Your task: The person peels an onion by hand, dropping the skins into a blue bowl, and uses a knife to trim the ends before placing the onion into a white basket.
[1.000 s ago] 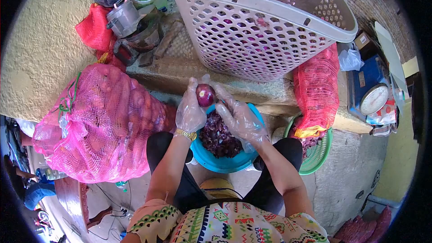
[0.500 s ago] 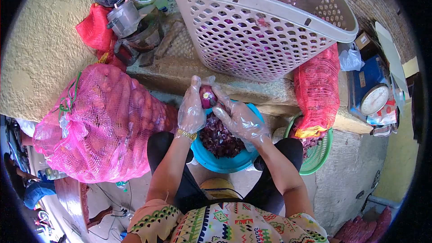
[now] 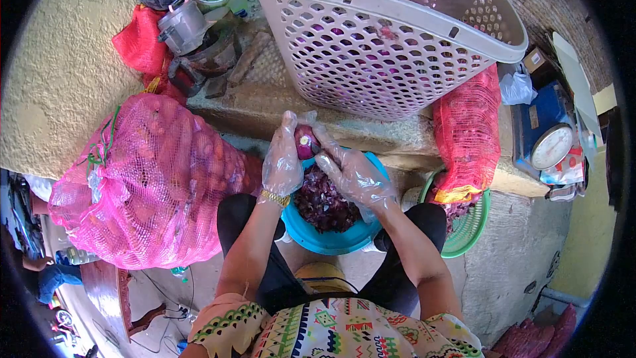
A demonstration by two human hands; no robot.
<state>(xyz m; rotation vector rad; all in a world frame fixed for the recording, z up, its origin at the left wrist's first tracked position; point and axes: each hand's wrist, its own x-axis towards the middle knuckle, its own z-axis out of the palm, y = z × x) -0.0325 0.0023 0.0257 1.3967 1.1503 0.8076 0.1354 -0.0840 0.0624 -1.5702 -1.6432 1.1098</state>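
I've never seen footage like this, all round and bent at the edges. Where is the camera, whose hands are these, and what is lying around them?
The camera sits on the person's head and looks down, so you see their own arms and knees; the wide lens bends the edges. The left hand and right hand, both in clear plastic gloves, hold a red onion between them above a blue bowl full of purple peelings. A pink mesh sack lies to the left. Ahead on a ledge stands a perforated basket. To the right are a red mesh sack, a weighing scale and a green basket.
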